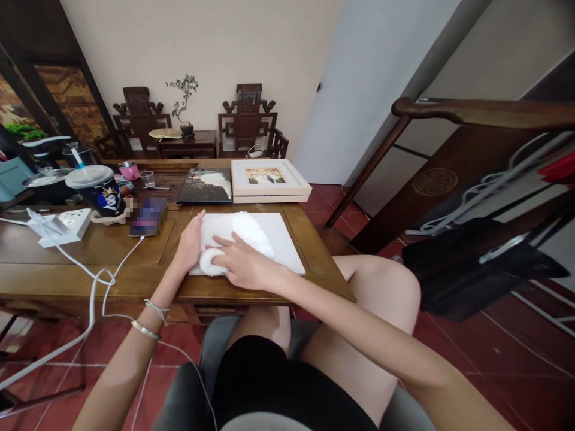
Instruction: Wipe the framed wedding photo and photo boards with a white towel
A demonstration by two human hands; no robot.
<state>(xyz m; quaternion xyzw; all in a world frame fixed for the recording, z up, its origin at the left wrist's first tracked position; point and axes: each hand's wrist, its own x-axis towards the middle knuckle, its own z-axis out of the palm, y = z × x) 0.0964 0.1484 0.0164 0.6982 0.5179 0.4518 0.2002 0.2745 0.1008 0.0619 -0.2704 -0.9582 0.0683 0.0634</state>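
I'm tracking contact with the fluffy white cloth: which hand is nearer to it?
Right. The right hand rests on the white cloth; the left hand lies beside it, on the white board's left edge.

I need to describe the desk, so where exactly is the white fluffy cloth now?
In the head view, the white fluffy cloth lies on the white board at the desk's near edge, with the left hand beside it and the right hand pressing on it.
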